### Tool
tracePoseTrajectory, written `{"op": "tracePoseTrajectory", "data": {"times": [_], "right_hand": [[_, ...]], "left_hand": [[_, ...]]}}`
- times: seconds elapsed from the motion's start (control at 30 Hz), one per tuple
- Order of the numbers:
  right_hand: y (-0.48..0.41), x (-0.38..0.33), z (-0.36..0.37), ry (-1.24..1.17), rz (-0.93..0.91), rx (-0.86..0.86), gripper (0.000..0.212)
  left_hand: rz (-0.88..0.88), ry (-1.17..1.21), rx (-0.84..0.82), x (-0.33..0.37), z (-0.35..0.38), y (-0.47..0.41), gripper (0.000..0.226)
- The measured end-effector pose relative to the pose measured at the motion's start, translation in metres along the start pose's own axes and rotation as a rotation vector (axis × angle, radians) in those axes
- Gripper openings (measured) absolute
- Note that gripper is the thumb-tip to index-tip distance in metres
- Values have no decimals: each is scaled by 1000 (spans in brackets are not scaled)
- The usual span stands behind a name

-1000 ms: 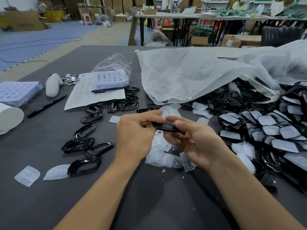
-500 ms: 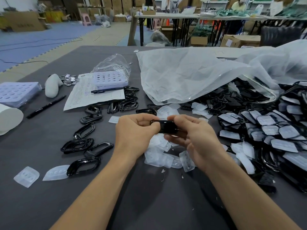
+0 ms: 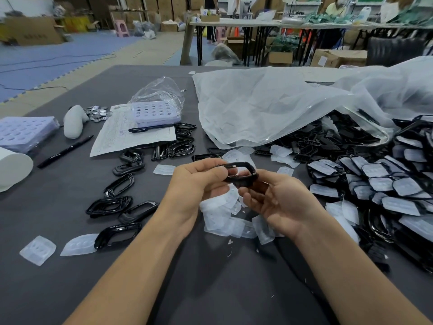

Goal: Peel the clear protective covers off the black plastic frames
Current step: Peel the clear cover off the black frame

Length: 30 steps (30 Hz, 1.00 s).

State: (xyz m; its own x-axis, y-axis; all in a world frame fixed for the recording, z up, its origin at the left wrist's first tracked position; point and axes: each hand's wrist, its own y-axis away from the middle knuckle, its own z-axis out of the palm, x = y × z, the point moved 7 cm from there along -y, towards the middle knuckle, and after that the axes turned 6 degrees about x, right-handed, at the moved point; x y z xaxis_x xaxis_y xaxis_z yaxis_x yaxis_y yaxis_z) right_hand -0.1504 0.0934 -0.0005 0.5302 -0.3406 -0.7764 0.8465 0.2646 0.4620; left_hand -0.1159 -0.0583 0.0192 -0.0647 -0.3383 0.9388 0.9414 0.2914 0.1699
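A black plastic frame [image 3: 241, 172] is held above the table's middle, its opening showing through. My left hand [image 3: 194, 184] grips its left end with curled fingers and thumb. My right hand [image 3: 278, 202] lies palm up under its right end, fingers curled loosely against it. Beneath the hands lies a heap of peeled clear covers [image 3: 225, 219]. Bare black frames [image 3: 117, 205] lie scattered to the left. A large pile of frames with covers on them [image 3: 379, 184] fills the right side.
A big crumpled plastic bag [image 3: 269, 106] drapes over the pile at the back right. A paper sheet [image 3: 131, 134] with a pen, lilac trays [image 3: 21, 132], a marker [image 3: 65, 151], a white roll [image 3: 11, 170] and small metal discs [image 3: 98, 112] sit at the left.
The frame has been turned from flat and covered by my fingers to tilted up with its opening visible. My right hand has rolled palm up and dropped lower.
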Motion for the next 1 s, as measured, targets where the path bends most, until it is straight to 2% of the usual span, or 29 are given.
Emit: {"op": "tracePoseTrajectory", "data": {"times": [0.1, 0.17, 0.27, 0.33, 0.47, 0.53, 0.57, 0.67, 0.77, 0.87, 1.0], "right_hand": [[1, -3, 1, 61, -55, -18, 16], [2, -5, 2, -5, -83, -13, 18], [2, -9, 2, -128, -140, 20, 15], [2, -12, -2, -127, -199, 78, 16], [6, -18, -14, 98, -335, 270, 15], [6, -19, -15, 123, -348, 290, 13], [6, -18, -13, 101, -341, 270, 12], [6, -13, -4, -4, -285, 156, 13], [6, -8, 1, 0, -233, 93, 12], [6, -6, 3, 33, -197, 48, 18], [7, 0, 10, -47, -116, -30, 26]], "left_hand": [[-53, 152, -18, -2, 1, -2, 20], [-66, 209, 3, -3, -1, -3, 8], [-62, 178, 14, -6, -1, -4, 10], [-49, 142, -10, -7, 1, -5, 8], [-8, 30, 17, -6, -5, -7, 4], [10, -26, 6, -6, -4, -6, 16], [11, -47, 4, -8, -3, -5, 18], [43, -156, 39, -11, -3, -4, 6], [104, -263, 87, -8, -5, -3, 10], [118, -277, 73, -7, -2, -2, 9], [125, -280, 64, -10, 0, -2, 6]]}}
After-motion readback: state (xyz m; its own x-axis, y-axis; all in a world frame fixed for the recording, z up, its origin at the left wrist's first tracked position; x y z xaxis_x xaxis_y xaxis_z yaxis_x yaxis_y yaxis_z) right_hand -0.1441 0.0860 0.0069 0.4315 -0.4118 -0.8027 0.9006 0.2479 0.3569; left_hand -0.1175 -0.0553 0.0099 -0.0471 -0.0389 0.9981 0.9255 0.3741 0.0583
